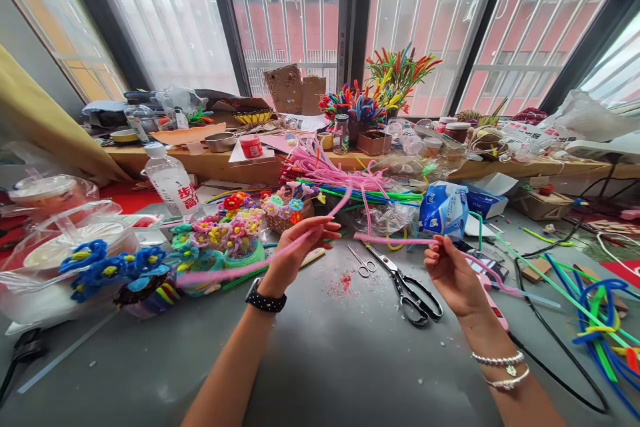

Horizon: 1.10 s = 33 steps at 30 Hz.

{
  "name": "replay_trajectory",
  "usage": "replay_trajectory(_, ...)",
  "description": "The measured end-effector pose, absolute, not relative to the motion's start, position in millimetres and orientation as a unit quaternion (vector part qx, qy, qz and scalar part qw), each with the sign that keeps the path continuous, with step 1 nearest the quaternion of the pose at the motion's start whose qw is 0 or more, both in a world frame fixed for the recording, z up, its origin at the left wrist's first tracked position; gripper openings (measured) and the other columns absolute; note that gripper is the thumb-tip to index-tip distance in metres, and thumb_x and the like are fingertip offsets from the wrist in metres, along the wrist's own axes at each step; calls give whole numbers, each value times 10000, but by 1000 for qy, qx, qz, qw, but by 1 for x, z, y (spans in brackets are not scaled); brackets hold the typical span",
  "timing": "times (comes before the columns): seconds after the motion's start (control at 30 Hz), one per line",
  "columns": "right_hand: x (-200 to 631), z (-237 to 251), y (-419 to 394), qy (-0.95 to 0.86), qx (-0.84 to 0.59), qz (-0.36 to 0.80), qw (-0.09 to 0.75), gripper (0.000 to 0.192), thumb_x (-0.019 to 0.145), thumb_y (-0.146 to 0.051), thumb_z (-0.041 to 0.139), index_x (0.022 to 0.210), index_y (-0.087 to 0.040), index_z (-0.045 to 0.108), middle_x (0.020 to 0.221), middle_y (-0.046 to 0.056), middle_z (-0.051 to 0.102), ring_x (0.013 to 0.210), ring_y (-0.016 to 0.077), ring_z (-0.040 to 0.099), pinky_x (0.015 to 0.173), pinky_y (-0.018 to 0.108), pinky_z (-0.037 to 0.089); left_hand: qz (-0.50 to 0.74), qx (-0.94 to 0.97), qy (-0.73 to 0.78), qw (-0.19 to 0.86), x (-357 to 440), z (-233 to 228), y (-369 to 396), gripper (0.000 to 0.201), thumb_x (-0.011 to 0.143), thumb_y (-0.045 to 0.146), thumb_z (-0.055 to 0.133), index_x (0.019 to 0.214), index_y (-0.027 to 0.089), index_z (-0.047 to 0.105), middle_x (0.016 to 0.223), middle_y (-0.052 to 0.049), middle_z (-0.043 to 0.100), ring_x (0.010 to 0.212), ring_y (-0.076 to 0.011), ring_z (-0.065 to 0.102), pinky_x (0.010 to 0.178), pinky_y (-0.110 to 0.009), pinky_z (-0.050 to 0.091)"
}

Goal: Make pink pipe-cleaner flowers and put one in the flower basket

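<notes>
- A long, fuzzy pink pipe cleaner (280,255) is held above the grey table (320,360); it runs from lower left up through the left hand, and its far end arches toward the heap behind.
- The left hand (295,250) is pinched on this stem between fingertips and thumb, apparently to keep it taut.
- A second pink pipe cleaner (395,240) is gripped by the curled fingers of the right hand (450,273); its tail trails past the wrist.
- Black-handled scissors (407,287) and small silver scissors (361,261) lie open between the hands, within reach.
- A heap of pink and green pipe cleaners (340,180) lies just behind.
- Finished pipe-cleaner flowers (225,233) are set aside at left, apart from the working space.
</notes>
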State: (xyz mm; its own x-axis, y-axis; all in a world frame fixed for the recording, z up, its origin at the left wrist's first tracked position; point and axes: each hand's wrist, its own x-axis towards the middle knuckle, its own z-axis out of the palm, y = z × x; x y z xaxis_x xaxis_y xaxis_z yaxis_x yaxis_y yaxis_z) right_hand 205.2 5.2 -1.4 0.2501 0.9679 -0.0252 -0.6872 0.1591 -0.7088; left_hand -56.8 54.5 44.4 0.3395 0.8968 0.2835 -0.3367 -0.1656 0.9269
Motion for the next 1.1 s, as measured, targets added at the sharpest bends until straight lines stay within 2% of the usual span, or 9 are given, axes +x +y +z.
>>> replay_trajectory(0.1,190,-3,1,-263,-319,603,683,174,630,-350,679,713,-198,656,560,-44,573,497,48,518,466,142,456,507,600,232,574,-52,54,56,199,726,245,563,880,161,657,1055,-85,596,918,-220,579,788,-306,461)
replay_trajectory(0.17,180,-2,-3,-289,-325,610,662,170,649,-354,665,703,-192,656,569,-35,582,508,55,528,490,153,462,507,596,229,578,-50,55,59,205,736,248,545,880,158,660,1020,-80,598,904,-210,577,793,-299,454)
replay_trajectory(0.23,172,0,-6,-302,-328,604,661,175,644,-356,669,710,-195,655,578,-31,593,522,60,541,504,152,464,497,584,234,597,-52,52,60,240,739,268,536,925,164,646,876,-57,609,721,-144,588,664,-246,469)
replay_trajectory(0.33,164,2,-9,-290,-320,597,677,182,629,-350,683,739,-207,657,590,-31,614,549,66,567,509,142,469,453,605,251,604,-60,47,57,303,734,350,532,949,164,638,680,-9,543,457,-44,423,444,-171,364)
replay_trajectory(0.47,157,1,-10,-272,-326,599,679,165,638,-323,681,764,-220,662,656,-20,653,601,82,603,527,146,491,366,682,262,577,-66,45,47,467,650,508,559,916,137,661,716,-43,540,561,-98,443,499,-198,373)
replay_trajectory(0.63,157,-4,-8,-292,-370,566,677,170,670,-302,657,818,-219,651,740,-7,676,695,109,629,610,174,516,352,662,314,583,-63,40,43,294,724,374,542,874,147,654,648,-24,553,568,-108,504,552,-210,401)
replay_trajectory(0.73,160,-5,-6,-287,-396,531,691,174,668,-295,654,823,-216,647,779,-3,679,734,125,634,643,196,523,371,629,314,606,-64,38,45,295,767,361,488,880,141,648,624,-27,569,563,-114,537,583,-231,431)
replay_trajectory(0.9,161,-6,-4,-290,-414,529,682,208,657,-318,658,833,-208,650,788,7,681,746,141,636,651,219,527,422,606,350,576,-66,33,51,172,658,270,632,766,138,657,642,-27,613,577,-120,567,594,-233,458)
replay_trajectory(1.1,176,-3,0,-254,-397,535,702,208,635,-347,674,786,-205,665,780,6,686,732,125,636,632,184,525,461,579,412,531,-68,28,57,153,640,264,647,716,132,657,618,-28,636,573,-126,588,576,-217,464)
